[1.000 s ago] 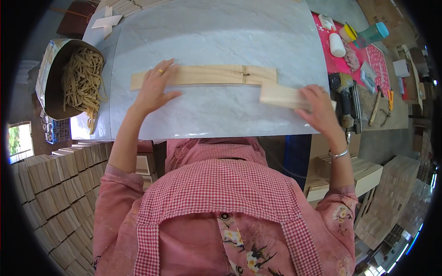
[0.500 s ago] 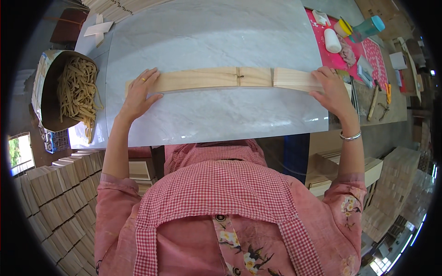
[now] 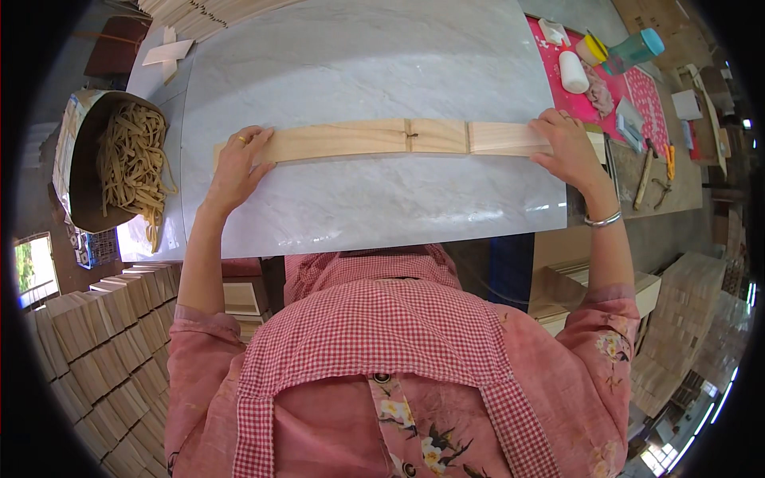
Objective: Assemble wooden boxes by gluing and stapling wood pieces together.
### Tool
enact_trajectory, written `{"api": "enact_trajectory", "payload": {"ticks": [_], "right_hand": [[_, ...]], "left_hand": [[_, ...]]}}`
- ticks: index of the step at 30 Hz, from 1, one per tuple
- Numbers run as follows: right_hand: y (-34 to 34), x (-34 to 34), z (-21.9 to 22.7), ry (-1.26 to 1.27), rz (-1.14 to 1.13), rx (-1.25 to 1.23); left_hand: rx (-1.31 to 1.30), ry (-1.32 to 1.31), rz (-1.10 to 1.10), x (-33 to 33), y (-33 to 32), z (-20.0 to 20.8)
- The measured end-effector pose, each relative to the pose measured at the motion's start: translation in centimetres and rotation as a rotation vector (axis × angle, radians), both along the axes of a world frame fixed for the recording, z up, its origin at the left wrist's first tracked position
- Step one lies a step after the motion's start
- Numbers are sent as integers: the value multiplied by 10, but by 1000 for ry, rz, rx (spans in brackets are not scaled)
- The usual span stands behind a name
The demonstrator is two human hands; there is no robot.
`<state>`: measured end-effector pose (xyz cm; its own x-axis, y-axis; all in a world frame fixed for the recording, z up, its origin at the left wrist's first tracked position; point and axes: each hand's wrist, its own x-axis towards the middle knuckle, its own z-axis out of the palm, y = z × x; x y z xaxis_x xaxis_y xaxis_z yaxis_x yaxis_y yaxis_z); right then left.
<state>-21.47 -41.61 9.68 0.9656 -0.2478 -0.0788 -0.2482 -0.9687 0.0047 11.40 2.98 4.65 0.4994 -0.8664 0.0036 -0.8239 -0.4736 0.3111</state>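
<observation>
Pale wooden boards lie end to end in a row across the grey marbled tabletop (image 3: 366,199). The row has a long left board (image 3: 339,139), a short middle piece (image 3: 440,136) with a dark knot near its left edge, and a right board (image 3: 500,139). My left hand (image 3: 237,166) grips the far left end of the row, thumb on the near edge and fingers over the far one. In the same way, my right hand (image 3: 570,153) is closed on the right board's outer end, which it partly hides. The ends of the pieces appear to meet.
A box of tan straps (image 3: 131,159) stands at the left. Crossed wood strips (image 3: 168,53) lie at the back left. On a pink mat at the right are a white bottle (image 3: 573,72) and a teal cup (image 3: 637,49), with a hammer (image 3: 646,175) nearer. Stacked wood blocks (image 3: 103,358) fill the lower left.
My right hand has shifted slightly left with the right board, and the gap between it and the middle piece has closed. My left hand still holds its end.
</observation>
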Motion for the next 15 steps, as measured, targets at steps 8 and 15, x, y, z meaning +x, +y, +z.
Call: {"api": "enact_trajectory", "payload": {"ticks": [8, 15], "right_hand": [[12, 21, -11, -2, 23, 128], [21, 41, -18, -69, 85, 133]], "left_hand": [[-24, 57, 70, 7, 25, 5], [-29, 81, 120, 14, 47, 4]]}}
